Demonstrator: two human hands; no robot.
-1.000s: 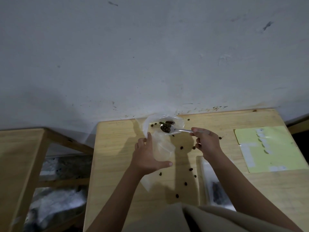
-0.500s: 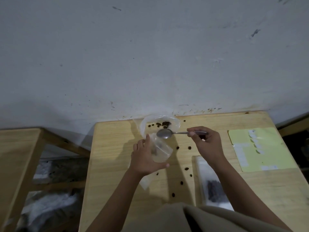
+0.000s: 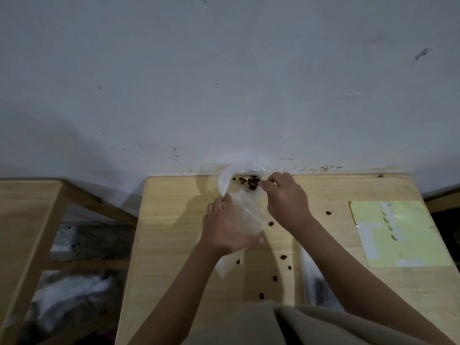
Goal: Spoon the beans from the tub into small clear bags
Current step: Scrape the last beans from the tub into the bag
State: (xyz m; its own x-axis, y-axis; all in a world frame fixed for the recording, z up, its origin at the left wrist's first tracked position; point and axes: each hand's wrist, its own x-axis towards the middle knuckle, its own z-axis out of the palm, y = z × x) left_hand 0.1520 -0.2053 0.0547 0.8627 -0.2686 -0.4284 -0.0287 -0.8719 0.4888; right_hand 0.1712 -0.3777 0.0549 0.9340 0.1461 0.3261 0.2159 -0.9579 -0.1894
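A clear tub [image 3: 227, 181] stands at the table's far edge against the wall, with dark beans [image 3: 252, 182] in it. My right hand [image 3: 286, 199] reaches into the tub and pinches the spoon, which is mostly hidden behind the fingers. My left hand [image 3: 225, 229] holds a small clear bag [image 3: 249, 216] upright and open, just in front of the tub. The bag's lower end [image 3: 224, 266] hangs down below my left hand.
Several loose beans [image 3: 283, 257] lie scattered on the wooden table [image 3: 174, 220]. A clear bag with beans [image 3: 315, 282] lies near my right forearm. A yellow sheet [image 3: 398, 232] sits at the right. A second wooden table [image 3: 27, 207] stands at the left.
My right hand has moved the spoon from above the bag back into the tub. My left hand keeps holding the bag in place.
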